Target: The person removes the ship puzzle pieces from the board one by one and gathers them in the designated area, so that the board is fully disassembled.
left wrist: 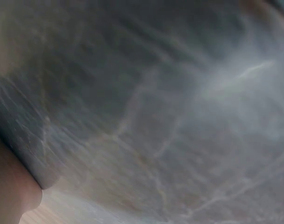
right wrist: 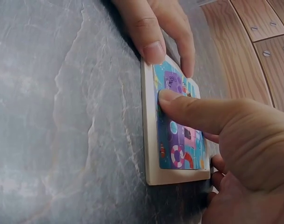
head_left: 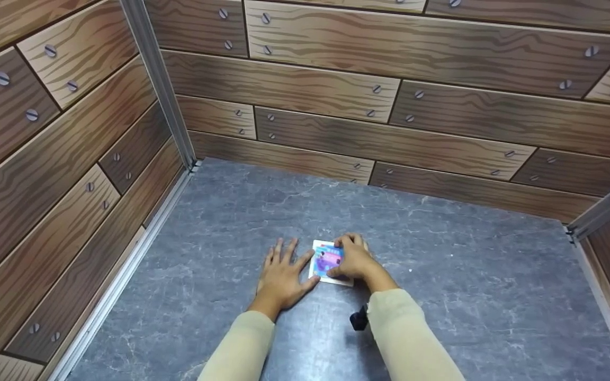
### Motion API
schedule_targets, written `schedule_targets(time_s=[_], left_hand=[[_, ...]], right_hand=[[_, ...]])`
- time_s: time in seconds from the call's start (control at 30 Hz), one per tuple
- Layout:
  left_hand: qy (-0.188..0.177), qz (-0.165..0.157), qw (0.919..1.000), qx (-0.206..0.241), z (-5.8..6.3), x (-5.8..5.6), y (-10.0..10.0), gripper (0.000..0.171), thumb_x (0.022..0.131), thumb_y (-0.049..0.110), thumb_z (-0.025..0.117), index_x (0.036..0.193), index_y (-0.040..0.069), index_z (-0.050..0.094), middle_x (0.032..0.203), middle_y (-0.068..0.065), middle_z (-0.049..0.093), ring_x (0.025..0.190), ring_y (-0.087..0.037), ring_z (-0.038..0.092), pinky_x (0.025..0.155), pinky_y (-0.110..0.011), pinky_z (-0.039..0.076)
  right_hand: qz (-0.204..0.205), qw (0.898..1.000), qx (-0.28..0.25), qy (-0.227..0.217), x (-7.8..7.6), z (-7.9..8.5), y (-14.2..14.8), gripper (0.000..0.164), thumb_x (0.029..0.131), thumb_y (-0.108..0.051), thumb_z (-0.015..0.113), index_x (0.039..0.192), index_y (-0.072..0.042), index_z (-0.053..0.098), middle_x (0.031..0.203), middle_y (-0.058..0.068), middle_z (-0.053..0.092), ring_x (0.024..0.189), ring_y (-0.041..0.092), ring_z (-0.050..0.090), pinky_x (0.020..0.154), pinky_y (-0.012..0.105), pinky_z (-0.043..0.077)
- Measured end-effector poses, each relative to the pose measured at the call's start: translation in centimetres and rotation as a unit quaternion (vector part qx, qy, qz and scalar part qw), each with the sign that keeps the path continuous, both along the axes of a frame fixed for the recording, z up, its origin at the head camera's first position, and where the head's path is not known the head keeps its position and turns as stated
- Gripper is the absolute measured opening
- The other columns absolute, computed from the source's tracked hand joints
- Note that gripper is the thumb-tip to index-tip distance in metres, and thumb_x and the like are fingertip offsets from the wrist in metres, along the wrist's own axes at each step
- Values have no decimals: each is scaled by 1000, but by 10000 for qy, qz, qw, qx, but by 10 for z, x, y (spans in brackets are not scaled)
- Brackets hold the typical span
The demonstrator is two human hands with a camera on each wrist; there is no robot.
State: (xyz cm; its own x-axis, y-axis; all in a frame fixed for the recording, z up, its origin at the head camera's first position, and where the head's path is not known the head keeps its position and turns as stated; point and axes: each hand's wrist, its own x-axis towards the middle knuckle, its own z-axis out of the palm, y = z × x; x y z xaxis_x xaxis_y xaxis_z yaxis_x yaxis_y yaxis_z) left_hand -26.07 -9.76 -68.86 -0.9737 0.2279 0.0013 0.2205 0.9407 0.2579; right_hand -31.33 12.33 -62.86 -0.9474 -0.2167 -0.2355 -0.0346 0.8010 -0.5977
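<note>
A small jigsaw puzzle (head_left: 328, 259) with a bright sea picture lies on the grey tabletop in a cream frame (right wrist: 153, 176). A life ring and a fish show on it in the right wrist view. My right hand (head_left: 355, 259) holds it at the right side, thumb (right wrist: 186, 107) across the picture and other fingers curled by the far and right edges. Flat and spread, my left hand (head_left: 282, 278) rests on the table, its thumb and index fingertips at the frame's left edge. The left wrist view has only blurred tabletop and a bit of skin (left wrist: 11, 186).
Wood-print panels (head_left: 305, 69) wall in the grey marbled tabletop (head_left: 220, 227) at the back and both sides. Metal rails (head_left: 162, 79) run along the corners and edges. A black wrist camera (head_left: 359, 319) sticks out beside the right sleeve (head_left: 408, 333).
</note>
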Motion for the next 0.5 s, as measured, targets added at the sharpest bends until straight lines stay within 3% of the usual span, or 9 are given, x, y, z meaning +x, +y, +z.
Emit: schedule_targets(time_s=[0.2, 0.5], left_hand=[[-32, -15, 10000, 68, 3, 1, 1, 76, 100, 85, 38, 167, 48, 38, 183, -5, 23, 171, -42, 11, 136, -66, 17], [42, 6, 10000, -9, -2, 0, -1, 76, 100, 86, 34, 166, 49, 38, 183, -4, 24, 171, -41, 12, 137, -65, 17]], right_hand=[[-35, 10000, -64, -29, 0, 0, 2, 68, 70, -23, 102, 122, -11, 59, 157, 22, 42, 148, 46, 40, 125, 65, 36], [134, 9986, -238, 450, 2, -11, 12, 73, 70, -34, 103, 125, -12, 62, 152, 17, 48, 145, 43, 45, 122, 64, 39]])
